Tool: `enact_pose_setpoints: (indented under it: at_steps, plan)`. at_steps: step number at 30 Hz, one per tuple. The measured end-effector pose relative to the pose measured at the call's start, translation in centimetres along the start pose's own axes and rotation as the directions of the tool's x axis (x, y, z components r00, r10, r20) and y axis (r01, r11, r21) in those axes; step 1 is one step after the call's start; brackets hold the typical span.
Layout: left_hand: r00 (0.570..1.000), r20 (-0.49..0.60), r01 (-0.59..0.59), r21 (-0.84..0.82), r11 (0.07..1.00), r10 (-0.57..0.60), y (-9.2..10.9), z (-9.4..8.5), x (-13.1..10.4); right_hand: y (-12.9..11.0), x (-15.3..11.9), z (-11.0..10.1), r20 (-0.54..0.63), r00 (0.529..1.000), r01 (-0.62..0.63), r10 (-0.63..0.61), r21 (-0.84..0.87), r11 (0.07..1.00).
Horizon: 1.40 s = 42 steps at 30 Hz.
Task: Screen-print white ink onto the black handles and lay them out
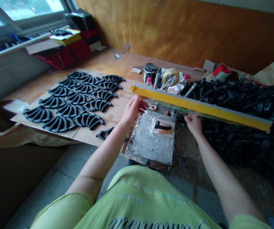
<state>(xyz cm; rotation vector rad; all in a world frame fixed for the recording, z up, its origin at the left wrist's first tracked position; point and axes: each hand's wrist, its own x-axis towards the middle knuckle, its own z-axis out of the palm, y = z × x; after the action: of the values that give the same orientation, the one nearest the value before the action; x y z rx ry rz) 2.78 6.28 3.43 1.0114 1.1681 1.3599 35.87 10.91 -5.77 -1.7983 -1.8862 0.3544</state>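
My left hand (132, 109) is raised above the left edge of a grey metal plate (143, 143). Its fingers are half curled and apart, with dark-stained tips and nothing visible between them. My right hand (194, 124) is to the right of the plate, beside the heap of black parts. Its fingers are pinched; dark shapes lie against the fingertips, and I cannot make out what they hold. On the plate, a glossy black curved handle (162, 126) rests on a small pale block (163, 131). A long yellow lamp-like bar (199, 105) spans the view and covers things just beyond both hands.
Rows of black curved handles (65, 100) lie on cardboard (116, 119) at left. A large heap of black parts (242, 136) fills the right side. Behind the plate stand a paint tub (150, 71), a red-capped bottle (149, 82) and a tape roll (171, 77). Red boxes (60, 55) are by the window.
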Motion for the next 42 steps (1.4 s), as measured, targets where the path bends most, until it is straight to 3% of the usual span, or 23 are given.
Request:
enact_pose_setpoints:
  at_steps: [2,4,7,9,11,12,14,17,19,22,24,26,33,42]
  plan:
    - [0.999,-0.040,0.008,-0.007,1.000,-0.008,-0.3,0.3,0.3,-0.5,-2.5,2.9,0.147,0.983,0.109,-0.111,0.023,0.994]
    - [0.997,-0.077,0.011,-0.025,1.000,-0.013,-1.6,0.3,-0.4,-1.5,-4.2,4.7,0.250,0.935,0.256,-0.252,0.018,0.967]
    - [0.988,-0.015,0.151,0.005,0.989,-0.151,-5.0,-0.1,-3.2,-3.4,-5.2,5.0,0.277,0.896,0.366,-0.348,-0.014,0.931]
    - [0.927,0.135,0.341,0.090,0.936,-0.351,-7.3,-0.1,-5.7,-5.4,-5.7,4.6,0.226,0.896,0.394,-0.383,-0.005,0.919]
    - [0.853,0.204,0.469,0.101,0.877,-0.480,-9.0,-0.1,-8.0,-8.4,-6.9,4.7,0.172,0.873,0.459,-0.457,0.030,0.888]
    - [0.848,0.179,0.496,0.067,0.866,-0.500,-9.6,-0.2,-8.9,-10.2,-7.8,5.1,0.162,0.846,0.507,-0.508,0.050,0.860]
    - [0.879,0.028,0.476,-0.024,0.879,-0.476,-10.5,-1.3,-10.1,-14.0,-9.7,6.4,0.182,0.768,0.606,-0.614,0.103,0.788]
    - [0.881,-0.237,0.412,-0.038,0.910,-0.409,-11.6,-6.1,-11.3,-18.5,-11.7,9.6,0.259,0.663,0.674,-0.702,0.200,0.711]
    - [0.836,-0.393,0.429,0.033,0.903,-0.383,-12.6,-10.8,-12.3,-20.4,-11.7,12.2,0.332,0.636,0.661,-0.697,0.233,0.714]
    - [0.678,-0.631,0.588,0.158,0.793,-0.377,-14.5,-17.9,-14.1,-22.1,-10.7,16.1,0.489,0.610,0.623,-0.624,0.192,0.759]
    - [0.584,-0.710,0.704,0.202,0.681,-0.393,-15.8,-21.3,-15.0,-23.2,-10.3,18.4,0.601,0.588,0.607,-0.541,0.114,0.786]
    - [0.541,-0.731,0.766,0.226,0.602,-0.415,-16.8,-23.2,-15.3,-24.6,-10.5,20.1,0.691,0.572,0.595,-0.442,0.021,0.803]
    - [0.524,-0.724,0.845,0.375,0.383,-0.448,-17.9,-24.7,-14.1,-28.6,-11.8,23.6,0.760,0.630,0.442,-0.161,-0.180,0.879]
    - [0.550,-0.688,0.832,0.497,0.245,-0.473,-17.4,-25.0,-13.7,-28.8,-10.6,24.3,0.745,0.647,0.416,-0.162,-0.167,0.894]
